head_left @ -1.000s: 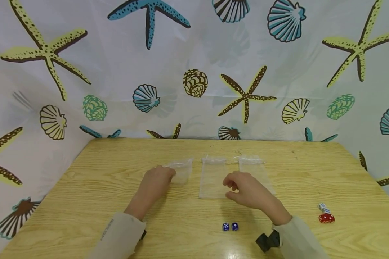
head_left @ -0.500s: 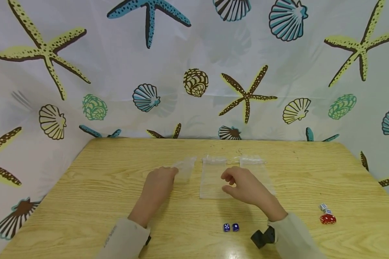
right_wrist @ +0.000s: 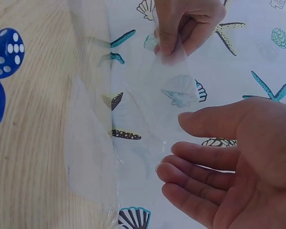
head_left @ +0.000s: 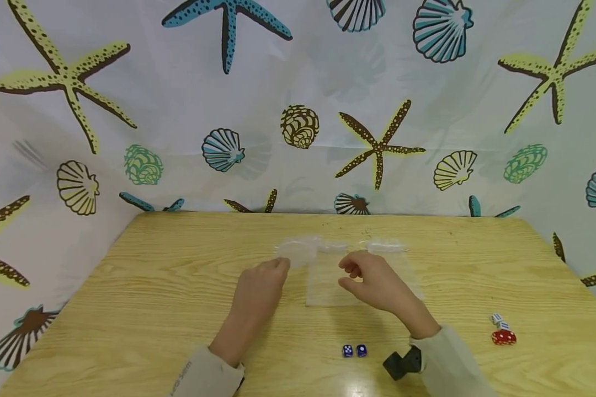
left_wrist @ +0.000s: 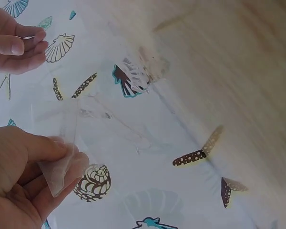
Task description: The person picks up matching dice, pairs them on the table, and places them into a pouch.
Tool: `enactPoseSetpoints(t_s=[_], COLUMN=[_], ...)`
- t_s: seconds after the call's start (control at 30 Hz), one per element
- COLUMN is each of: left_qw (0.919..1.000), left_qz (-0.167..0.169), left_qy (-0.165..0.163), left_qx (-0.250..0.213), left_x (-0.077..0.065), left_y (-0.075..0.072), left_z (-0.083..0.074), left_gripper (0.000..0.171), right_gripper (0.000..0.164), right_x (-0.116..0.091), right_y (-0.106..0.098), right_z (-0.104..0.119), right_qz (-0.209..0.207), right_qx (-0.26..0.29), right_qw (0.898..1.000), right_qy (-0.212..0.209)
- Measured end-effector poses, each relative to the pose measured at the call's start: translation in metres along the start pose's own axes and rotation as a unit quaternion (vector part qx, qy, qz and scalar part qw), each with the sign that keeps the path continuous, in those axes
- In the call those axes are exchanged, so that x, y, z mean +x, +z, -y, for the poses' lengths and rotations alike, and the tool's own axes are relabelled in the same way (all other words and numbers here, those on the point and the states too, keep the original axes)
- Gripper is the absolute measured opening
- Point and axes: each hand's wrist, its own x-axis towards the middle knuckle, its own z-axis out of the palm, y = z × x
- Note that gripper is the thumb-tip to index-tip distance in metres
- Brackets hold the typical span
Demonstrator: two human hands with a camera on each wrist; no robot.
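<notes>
In the head view my left hand point(head_left: 260, 292) pinches a clear plastic bag point(head_left: 298, 249) by a corner, thumb on one side and fingers on the other. The left wrist view shows the film of this bag point(left_wrist: 62, 164) folded between thumb and fingertips. It is raised in front of the fingers and overlaps a second clear bag point(head_left: 325, 284) lying flat on the table. My right hand point(head_left: 377, 284) hovers over the flat bags with relaxed, slightly bent fingers and holds nothing. Partly behind it lies a third clear bag point(head_left: 388, 246).
Two blue dice point(head_left: 347, 350) sit on the wooden table point(head_left: 154, 309) nearer to me, between the forearms. Over to the right, white dice point(head_left: 496, 318) stand beside red dice point(head_left: 504, 337). A cloth point(head_left: 179, 110) printed with shells and starfish encloses the back and sides.
My left hand has moved right with the pinched bag, bringing it over the flat bag's left edge. My right hand has shifted slightly left and away from me.
</notes>
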Motion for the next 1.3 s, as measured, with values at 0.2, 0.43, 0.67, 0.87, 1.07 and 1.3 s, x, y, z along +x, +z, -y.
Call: enactPoseSetpoints(t_s=[0.2, 0.43, 0.67, 0.87, 1.07, 1.3], left_qw=[0.9998, 0.998, 0.9949, 0.9921, 0.9905, 0.9931], left_qz=[-0.01, -0.041, -0.059, -0.062, -0.064, -0.055], left_qy=[0.012, 0.046, 0.073, 0.095, 0.108, 0.101], left_qx=[-0.009, 0.015, 0.038, 0.054, 0.055, 0.025], left_x=[-0.001, -0.001, -0.002, -0.003, -0.005, -0.004], left_y=[0.0, -0.006, -0.008, -0.006, -0.006, -0.008], left_z=[-0.006, -0.016, -0.028, -0.036, -0.041, -0.046], left_gripper=[0.016, 0.019, 0.021, 0.017, 0.016, 0.019], right_gripper=[0.027, 0.029, 0.03, 0.032, 0.024, 0.018], right_x=[0.001, 0.001, 0.001, 0.002, 0.002, 0.005], right_y=[0.001, 0.0, -0.005, -0.004, 0.0, -0.001], right_z=[0.001, -0.001, -0.001, 0.001, 0.0, 0.003], right_qz=[-0.001, -0.006, -0.019, -0.016, -0.051, -0.092], right_qx=[0.021, 0.054, 0.081, 0.116, 0.149, 0.25], right_qw=[1.0, 0.998, 0.996, 0.993, 0.987, 0.963], right_qy=[0.015, 0.015, 0.028, 0.028, 0.035, 0.045])
